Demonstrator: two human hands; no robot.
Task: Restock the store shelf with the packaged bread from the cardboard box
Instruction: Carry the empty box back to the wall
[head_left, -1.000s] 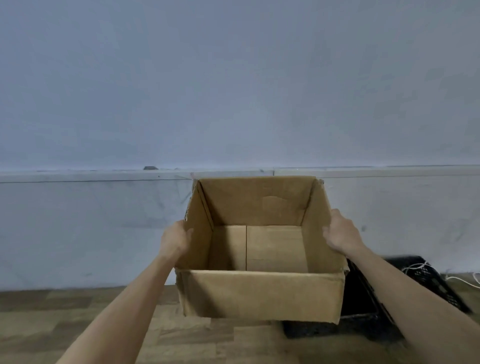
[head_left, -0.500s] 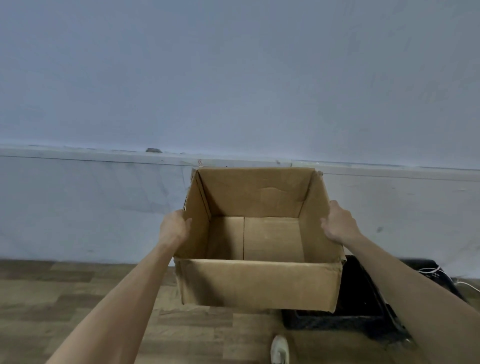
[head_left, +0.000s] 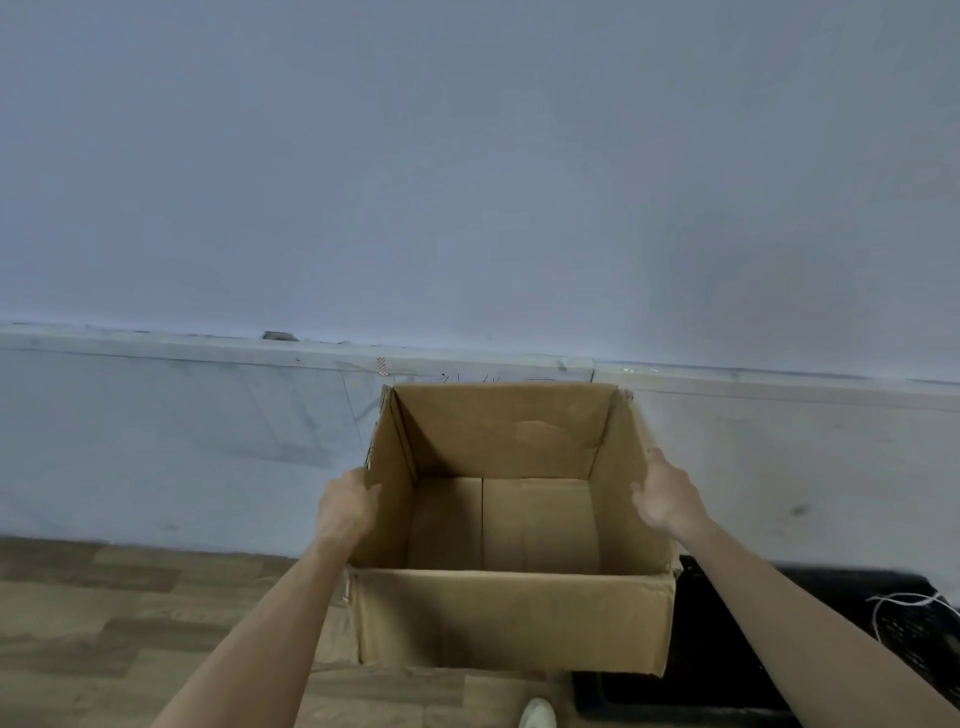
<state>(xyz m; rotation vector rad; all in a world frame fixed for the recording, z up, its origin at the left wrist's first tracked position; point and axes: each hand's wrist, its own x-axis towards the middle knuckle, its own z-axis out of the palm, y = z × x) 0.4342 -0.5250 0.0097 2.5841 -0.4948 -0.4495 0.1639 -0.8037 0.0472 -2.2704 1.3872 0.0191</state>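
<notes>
- While you hold the cardboard box (head_left: 511, 621) up in front of you above the wood floor (head_left: 93, 623), both forearms reach forward, one to each side wall.
- Your left hand (head_left: 347, 506) grips the left wall near its top edge, thumb hooked over the rim, fingers hidden outside.
- Your right hand (head_left: 667, 496) presses flat on the right wall's outside, fingers hidden behind it, thumb along the rim.
- Box is open-topped, nothing visible inside, bottom flaps bare.
- Black crate (head_left: 779, 649) sits on the floor under the box's right corner; white shoe tip (head_left: 537, 714) at the bottom edge.
- Pale wall (head_left: 467, 182) behind.
</notes>
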